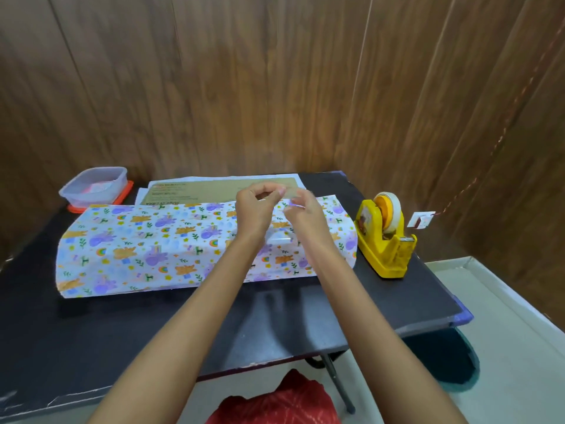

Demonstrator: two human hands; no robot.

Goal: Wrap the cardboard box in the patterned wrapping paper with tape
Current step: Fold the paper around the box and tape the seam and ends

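The patterned wrapping paper (pixel 146 246) lies folded over a long bulge on the black table (pixel 275 319). A flat piece of cardboard (pixel 214 191) lies behind the paper at the table's far edge. Above the paper's right half, my left hand (pixel 258 209) and my right hand (pixel 301 209) are raised close together. Both pinch the ends of a short clear strip of tape (pixel 289 192) stretched between their fingertips. A small bright piece (pixel 278 237), possibly tape, shows on the paper below my hands.
A yellow tape dispenser (pixel 386 237) with a tape roll stands on the table's right side. A clear plastic container (pixel 94 185) on a red lid sits at the back left. White sheets lie under the cardboard. Wooden wall panels rise behind the table.
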